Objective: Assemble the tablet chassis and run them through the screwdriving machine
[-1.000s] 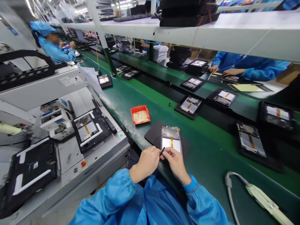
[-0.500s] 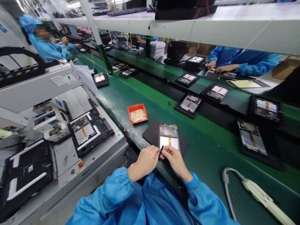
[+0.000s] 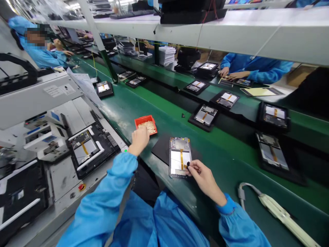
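My left hand (image 3: 139,140) is at the near edge of a small red tray (image 3: 135,121) holding pale, cream-coloured scraps. Its fingers look closed, and whatever they may hold is hidden. Between the thumb and fingers of my right hand (image 3: 204,178) is a small black piece (image 3: 188,164), above the lower right edge of an opened tablet (image 3: 176,164). The tablet shows its white battery, an orange-brown ribbon strip and a circuit board at the far end. Part of a dark mat (image 3: 161,151) shows at its left.
Several more opened tablets, one of them a tablet (image 3: 205,116) in a black holder, line the green bench. An electric screwdriver (image 3: 280,212) lies at the right. A machine with a fixture (image 3: 84,151) and red button (image 3: 81,187) stands left. A co-worker's hands (image 3: 235,74) work across the bench.
My left hand has left the black piece and moved left to the red tray. My right hand has shifted right, keeping the black piece. The camera view has turned slightly.
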`<act>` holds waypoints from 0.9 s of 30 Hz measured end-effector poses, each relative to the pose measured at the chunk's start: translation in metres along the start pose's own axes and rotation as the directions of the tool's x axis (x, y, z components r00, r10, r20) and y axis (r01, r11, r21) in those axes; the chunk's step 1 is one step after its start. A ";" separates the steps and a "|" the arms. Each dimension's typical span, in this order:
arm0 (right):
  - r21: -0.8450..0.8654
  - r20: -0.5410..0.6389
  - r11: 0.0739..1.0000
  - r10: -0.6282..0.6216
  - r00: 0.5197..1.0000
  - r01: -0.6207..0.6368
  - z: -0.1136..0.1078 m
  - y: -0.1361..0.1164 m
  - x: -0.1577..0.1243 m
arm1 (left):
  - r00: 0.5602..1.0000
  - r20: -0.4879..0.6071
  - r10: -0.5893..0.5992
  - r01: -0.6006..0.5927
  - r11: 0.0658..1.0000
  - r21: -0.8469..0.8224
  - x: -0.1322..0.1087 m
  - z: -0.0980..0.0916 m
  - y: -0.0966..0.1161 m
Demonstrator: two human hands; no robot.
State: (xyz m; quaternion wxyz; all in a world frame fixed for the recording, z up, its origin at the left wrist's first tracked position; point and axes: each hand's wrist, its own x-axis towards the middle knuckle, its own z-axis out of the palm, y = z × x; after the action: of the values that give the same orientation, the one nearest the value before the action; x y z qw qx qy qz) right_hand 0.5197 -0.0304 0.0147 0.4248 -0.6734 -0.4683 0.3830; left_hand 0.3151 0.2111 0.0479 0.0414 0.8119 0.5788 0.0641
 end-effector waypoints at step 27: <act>-0.779 0.180 0.453 -0.500 0.847 0.434 0.020 0.046 -0.035 | 0.633 -0.123 0.764 -0.750 0.567 -0.340 -0.159 0.059 0.037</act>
State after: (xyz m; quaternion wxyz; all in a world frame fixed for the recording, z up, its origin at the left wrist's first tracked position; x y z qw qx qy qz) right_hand 0.5063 -0.0685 -0.0306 0.1844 -0.6486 -0.7381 -0.0241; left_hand 0.3076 0.0495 -0.0142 0.1686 0.9597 0.1525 0.1650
